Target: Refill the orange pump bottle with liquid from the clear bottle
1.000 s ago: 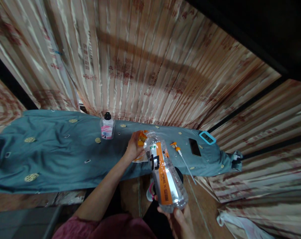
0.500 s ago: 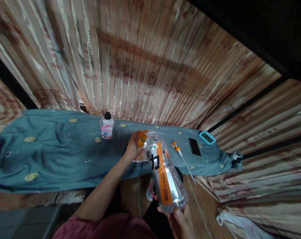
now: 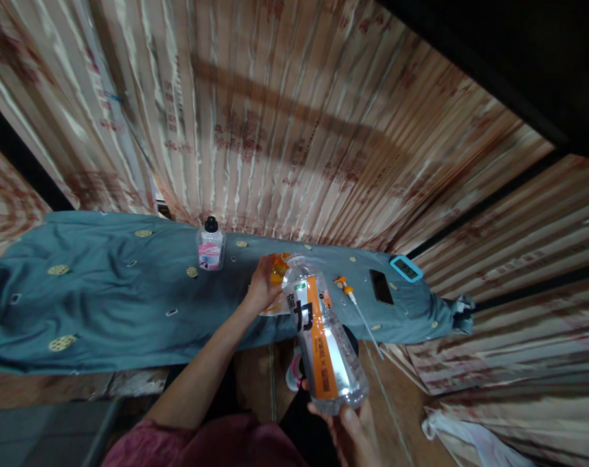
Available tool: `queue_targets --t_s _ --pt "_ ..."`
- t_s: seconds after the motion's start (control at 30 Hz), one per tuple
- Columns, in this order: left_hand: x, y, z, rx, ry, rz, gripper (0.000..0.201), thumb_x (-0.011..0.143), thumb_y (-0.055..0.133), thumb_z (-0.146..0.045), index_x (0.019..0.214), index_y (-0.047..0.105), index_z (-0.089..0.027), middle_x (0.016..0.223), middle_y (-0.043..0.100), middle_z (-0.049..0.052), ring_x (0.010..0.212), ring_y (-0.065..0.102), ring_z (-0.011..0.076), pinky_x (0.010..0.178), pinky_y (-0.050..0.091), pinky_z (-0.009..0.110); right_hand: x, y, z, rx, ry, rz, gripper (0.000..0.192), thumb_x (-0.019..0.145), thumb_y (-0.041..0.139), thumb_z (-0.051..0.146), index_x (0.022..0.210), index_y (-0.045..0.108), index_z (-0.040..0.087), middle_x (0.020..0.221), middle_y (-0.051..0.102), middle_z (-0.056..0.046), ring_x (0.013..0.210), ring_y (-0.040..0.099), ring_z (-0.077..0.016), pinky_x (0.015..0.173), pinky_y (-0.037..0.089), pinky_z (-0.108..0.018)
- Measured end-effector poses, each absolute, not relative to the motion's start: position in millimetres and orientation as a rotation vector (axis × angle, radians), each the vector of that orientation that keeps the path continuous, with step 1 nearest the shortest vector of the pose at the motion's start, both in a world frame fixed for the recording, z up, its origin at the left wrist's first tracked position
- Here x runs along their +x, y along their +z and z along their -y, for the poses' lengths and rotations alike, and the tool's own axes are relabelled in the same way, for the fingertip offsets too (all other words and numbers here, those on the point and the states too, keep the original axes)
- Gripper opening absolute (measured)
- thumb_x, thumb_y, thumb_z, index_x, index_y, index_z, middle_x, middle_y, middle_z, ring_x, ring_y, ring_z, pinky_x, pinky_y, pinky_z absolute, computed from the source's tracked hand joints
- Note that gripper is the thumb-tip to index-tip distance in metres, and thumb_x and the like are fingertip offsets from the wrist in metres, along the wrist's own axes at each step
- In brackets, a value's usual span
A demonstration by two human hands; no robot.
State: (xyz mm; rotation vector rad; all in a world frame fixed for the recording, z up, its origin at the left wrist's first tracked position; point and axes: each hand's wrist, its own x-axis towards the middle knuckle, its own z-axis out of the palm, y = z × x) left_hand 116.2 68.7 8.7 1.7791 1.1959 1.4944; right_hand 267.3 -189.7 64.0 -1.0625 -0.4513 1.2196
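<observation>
Two hands work over a teal cloth (image 3: 104, 311) before striped curtains (image 3: 285, 130): right hand (image 3: 350, 431) grips a bottle (image 3: 321, 340).

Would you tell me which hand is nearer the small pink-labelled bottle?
Left. The left hand is just right of the pink-labelled bottle; the right hand is farther off, under the big bottle.

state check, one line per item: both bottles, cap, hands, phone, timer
Large bottle: uncapped, tilted, clear liquid inside, base held by right hand.
Orange cap: off, in left hand.
Small bottle: upright, black cap on.
Phone: flat on blue cloth, screen dark.
Timer: lying flat; display unreadable.
</observation>
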Motion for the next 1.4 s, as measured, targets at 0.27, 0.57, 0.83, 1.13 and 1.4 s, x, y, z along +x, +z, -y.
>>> queue_targets --t_s 0.27,0.57,0.83,1.13,1.4 --pt "117 10 -68 1.787 1.488 -1.226 0.054 0.07 0.083 -0.023 0.12 0.06 -0.02 0.112 0.067 0.007 0.1 0.068 0.0238 0.09 0.057 0.038 265 67 188 -1.063 1.208 0.436 0.054 0.059 0.101 0.045 0.103 0.077 0.026 0.096 0.086 -0.008 0.084 0.083 -0.0271 0.07 0.066 -0.032" --pt "118 7 -70 1.78 1.503 -1.222 0.055 0.07 0.083 -0.022 0.12 0.059 -0.021 0.112 0.067 0.008 0.099 0.068 0.0242 0.089 0.058 0.04 264 71 187 -1.095 1.195 0.445 0.058 0.057 0.101 0.047 0.105 0.077 0.025 0.094 0.086 -0.009 0.083 0.083 -0.0276 0.069 0.066 -0.033" --pt "118 7 -70 1.781 1.506 -1.203 0.053 0.071 0.082 -0.023 0.119 0.061 -0.021 0.112 0.067 0.007 0.1 0.068 0.0236 0.09 0.058 0.039 264 70 188 -1.091 1.192 0.455 0.067 0.058 0.1 0.047 0.116 0.074 0.025 0.096 0.086 -0.009 0.086 0.083 -0.0275 0.07 0.066 -0.032" --pt "120 5 -72 1.774 1.51 -1.218 0.054 0.07 0.08 -0.023 0.12 0.06 -0.021 0.113 0.067 0.008 0.101 0.068 0.0243 0.091 0.057 0.04 261 76 188 -1.096 1.189 0.449 0.064 0.058 0.101 0.046 0.112 0.074 0.025 0.092 0.085 -0.006 0.08 0.081 -0.0262 0.067 0.065 -0.033" --pt "116 13 -72 1.807 1.464 -1.249 0.051 0.07 0.079 -0.024 0.118 0.061 -0.023 0.11 0.069 0.007 0.101 0.068 0.0249 0.09 0.058 0.039 265 71 190 -1.131 1.186 0.463 0.066 0.059 0.1 0.045 0.115 0.072 0.024 0.094 0.085 -0.008 0.082 0.081 -0.028 0.07 0.065 -0.038"
